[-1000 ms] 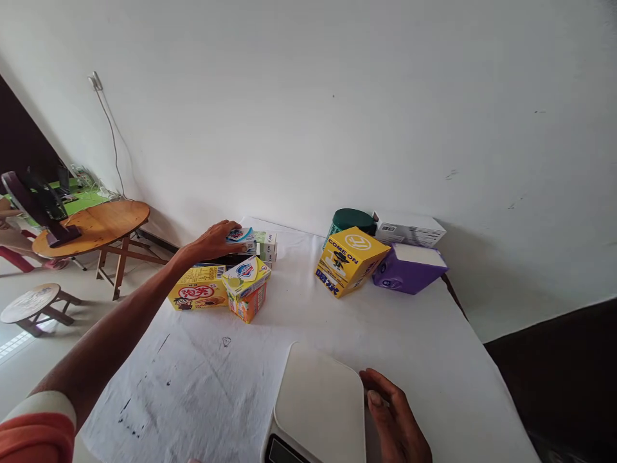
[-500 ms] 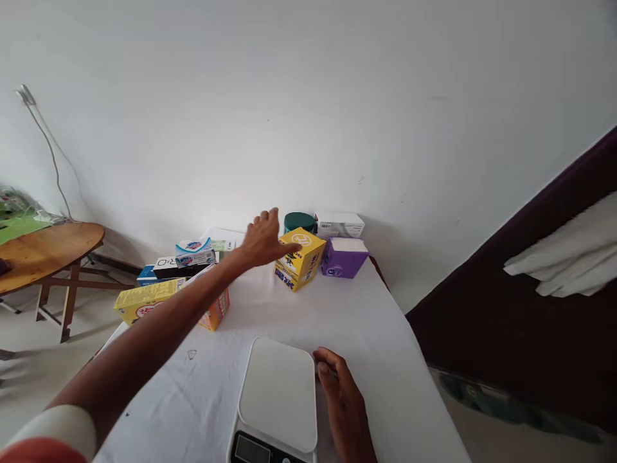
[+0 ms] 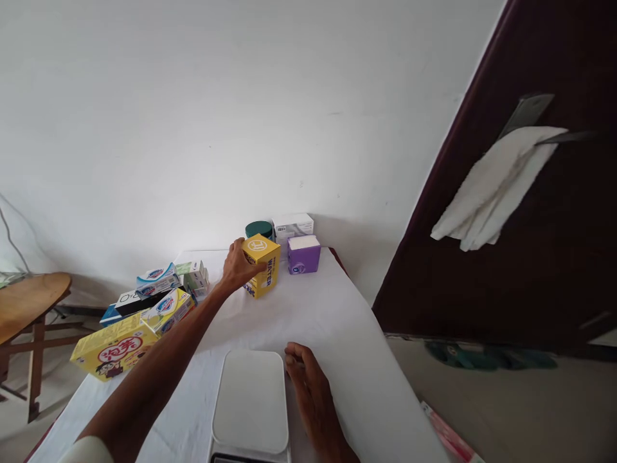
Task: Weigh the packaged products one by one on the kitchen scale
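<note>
My left hand [image 3: 236, 269] reaches across the table and grips a yellow carton [image 3: 263, 267] printed "WATER", its thumb across the front and its fingers at the left side. The carton stands upright near the back. My right hand [image 3: 312, 395] lies on the cloth at the right edge of a white kitchen scale [image 3: 250, 402], fingers stretched forward and slightly bent, holding nothing. The scale's platform bears nothing, and its display is mostly cut off at the bottom.
Behind the carton are a green-lidded jar [image 3: 259, 228] and a white box [image 3: 294, 225]; a purple tissue pack [image 3: 304, 258] stands right. Several boxes, including a yellow snack box [image 3: 113, 347] and a soap box [image 3: 168, 307], crowd the left. A towel [image 3: 496, 186] hangs on the door handle.
My left hand has come down onto the yellow carton and taken hold of it. The view has turned to the right. My right hand stays beside the scale.
</note>
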The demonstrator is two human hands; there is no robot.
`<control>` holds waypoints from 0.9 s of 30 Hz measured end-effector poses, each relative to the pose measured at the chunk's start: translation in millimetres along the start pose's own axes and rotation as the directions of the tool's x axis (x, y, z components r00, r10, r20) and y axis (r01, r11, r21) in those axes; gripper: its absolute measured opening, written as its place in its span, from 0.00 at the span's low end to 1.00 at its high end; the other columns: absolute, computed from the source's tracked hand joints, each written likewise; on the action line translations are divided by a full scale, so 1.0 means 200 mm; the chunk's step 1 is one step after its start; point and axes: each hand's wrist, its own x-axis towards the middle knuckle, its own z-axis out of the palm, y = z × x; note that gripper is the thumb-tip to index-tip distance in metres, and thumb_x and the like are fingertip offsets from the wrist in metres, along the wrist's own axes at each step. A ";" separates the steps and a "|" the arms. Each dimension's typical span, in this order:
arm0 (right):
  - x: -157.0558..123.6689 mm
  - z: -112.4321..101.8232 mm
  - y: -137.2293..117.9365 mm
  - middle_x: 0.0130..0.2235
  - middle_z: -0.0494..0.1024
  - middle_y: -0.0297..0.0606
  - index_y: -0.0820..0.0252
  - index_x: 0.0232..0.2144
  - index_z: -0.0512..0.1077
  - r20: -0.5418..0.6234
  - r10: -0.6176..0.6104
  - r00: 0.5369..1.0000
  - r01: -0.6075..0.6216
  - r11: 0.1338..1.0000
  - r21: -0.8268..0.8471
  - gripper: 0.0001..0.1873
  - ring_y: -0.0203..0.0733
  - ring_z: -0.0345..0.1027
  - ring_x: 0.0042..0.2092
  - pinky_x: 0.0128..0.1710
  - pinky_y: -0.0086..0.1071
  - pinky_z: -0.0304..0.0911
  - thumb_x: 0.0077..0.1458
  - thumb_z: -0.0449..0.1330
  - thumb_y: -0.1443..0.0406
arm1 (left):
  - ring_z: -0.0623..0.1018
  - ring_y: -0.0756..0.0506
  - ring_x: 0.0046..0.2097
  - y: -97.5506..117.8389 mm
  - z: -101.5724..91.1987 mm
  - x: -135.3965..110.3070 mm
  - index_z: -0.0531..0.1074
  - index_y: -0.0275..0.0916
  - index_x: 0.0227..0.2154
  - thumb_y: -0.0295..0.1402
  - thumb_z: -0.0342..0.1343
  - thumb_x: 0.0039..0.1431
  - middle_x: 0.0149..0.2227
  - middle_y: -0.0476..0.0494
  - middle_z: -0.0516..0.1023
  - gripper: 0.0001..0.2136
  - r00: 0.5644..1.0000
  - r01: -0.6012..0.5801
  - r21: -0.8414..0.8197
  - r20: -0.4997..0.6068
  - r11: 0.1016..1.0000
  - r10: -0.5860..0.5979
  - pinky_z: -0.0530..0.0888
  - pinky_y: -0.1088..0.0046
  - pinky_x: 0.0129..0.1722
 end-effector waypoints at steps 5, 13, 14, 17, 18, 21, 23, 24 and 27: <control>0.00 0.00 0.00 0.48 0.78 0.41 0.53 0.45 0.71 -0.021 -0.044 0.999 0.044 0.999 0.012 0.23 0.49 0.71 0.48 0.49 0.40 0.66 0.65 0.51 0.44 | 0.77 0.37 0.52 0.06 -0.31 -0.26 0.60 0.41 0.57 0.38 0.72 0.44 0.54 0.37 0.74 0.38 0.991 -0.129 -0.121 0.019 0.984 0.132 0.78 0.57 0.49; 0.01 0.02 0.01 0.48 0.78 0.42 0.55 0.47 0.70 -0.025 -0.061 0.998 0.061 0.998 0.002 0.24 0.50 0.73 0.46 0.48 0.43 0.67 0.66 0.50 0.44 | 0.75 0.35 0.56 0.04 -0.57 -0.86 0.59 0.44 0.61 0.39 0.73 0.45 0.58 0.37 0.72 0.41 0.939 -0.223 -0.114 0.242 0.968 0.245 0.76 0.52 0.53; 0.00 0.02 0.02 0.48 0.78 0.42 0.54 0.47 0.70 -0.023 -0.052 0.998 0.052 0.999 0.004 0.24 0.50 0.73 0.46 0.48 0.43 0.67 0.65 0.50 0.44 | 0.74 0.34 0.57 0.03 -0.58 -0.90 0.58 0.45 0.61 0.39 0.73 0.45 0.58 0.37 0.71 0.42 0.935 -0.227 -0.115 0.251 0.967 0.249 0.76 0.52 0.54; 0.00 0.03 0.02 0.48 0.78 0.42 0.54 0.47 0.70 -0.012 -0.050 0.999 0.051 0.998 0.027 0.25 0.50 0.73 0.46 0.48 0.43 0.68 0.65 0.50 0.43 | 0.73 0.33 0.58 0.01 -0.58 -0.94 0.56 0.44 0.63 0.39 0.72 0.46 0.59 0.37 0.69 0.42 0.923 -0.239 -0.123 0.281 0.963 0.265 0.75 0.51 0.56; 0.00 0.03 0.02 0.47 0.78 0.42 0.54 0.47 0.70 -0.006 -0.056 0.998 0.057 0.998 0.032 0.25 0.50 0.73 0.46 0.48 0.42 0.68 0.65 0.50 0.43 | 0.72 0.33 0.59 0.01 -0.59 -0.94 0.56 0.44 0.63 0.40 0.72 0.47 0.60 0.36 0.69 0.43 0.913 -0.242 -0.133 0.303 0.961 0.272 0.74 0.51 0.56; -0.01 0.03 0.02 0.45 0.79 0.41 0.54 0.46 0.70 0.013 -0.081 0.997 0.081 0.996 0.034 0.24 0.50 0.73 0.46 0.48 0.41 0.69 0.65 0.50 0.43 | 0.70 0.31 0.61 0.01 -0.61 -0.92 0.54 0.44 0.66 0.41 0.73 0.47 0.62 0.35 0.66 0.46 0.879 -0.242 -0.175 0.377 0.954 0.292 0.72 0.49 0.59; -0.01 0.03 0.02 0.45 0.79 0.41 0.54 0.46 0.70 0.021 -0.092 0.996 0.091 0.995 0.029 0.24 0.50 0.73 0.46 0.47 0.41 0.69 0.66 0.49 0.43 | 0.66 0.29 0.65 0.01 -0.62 -0.93 0.49 0.45 0.69 0.43 0.74 0.46 0.65 0.33 0.62 0.52 0.869 -0.239 -0.195 0.393 0.951 0.299 0.69 0.45 0.62; -0.01 0.03 0.02 0.45 0.79 0.41 0.54 0.47 0.70 0.023 -0.094 0.995 0.093 0.995 0.027 0.24 0.50 0.73 0.46 0.47 0.41 0.69 0.66 0.49 0.43 | 0.64 0.28 0.66 0.01 -0.62 -0.93 0.45 0.47 0.71 0.44 0.74 0.46 0.67 0.32 0.60 0.56 0.869 -0.240 -0.203 0.392 0.949 0.303 0.66 0.43 0.63; -0.01 0.02 0.02 0.45 0.80 0.41 0.54 0.47 0.70 0.023 -0.087 0.996 0.087 0.996 0.025 0.25 0.50 0.73 0.46 0.48 0.41 0.69 0.66 0.49 0.44 | 0.63 0.26 0.67 -0.03 -0.62 -0.97 0.33 0.50 0.73 0.46 0.76 0.44 0.69 0.29 0.55 0.64 0.886 -0.236 -0.220 0.351 0.947 0.302 0.64 0.38 0.64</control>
